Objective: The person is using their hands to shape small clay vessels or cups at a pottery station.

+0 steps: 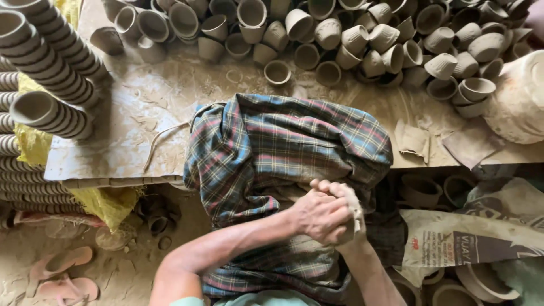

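The left hand (318, 214) and right hand (347, 211) are clasped together over a checked cloth (283, 147), with pale clay apparently pressed between them. The cloth is draped off the board (130, 130), behind which clay cups (362, 39) are heaped.

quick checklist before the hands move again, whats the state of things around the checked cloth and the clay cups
1. Left hand and right hand clasped together over the checked cloth: ok.
2. Anything held between the hands: cannot tell, only a clay-coloured bit shows at the right edge.
3. Cloth lies across the edge of the clay-smeared board: ok.
4. Loose clay cups heaped at the board's far side, apart from the hands: ok.
5. Stacked cup columns on the left lie tilted, some cups near the board edge: not ok.
6. Pink sandals on the floor, away from the hands: ok.
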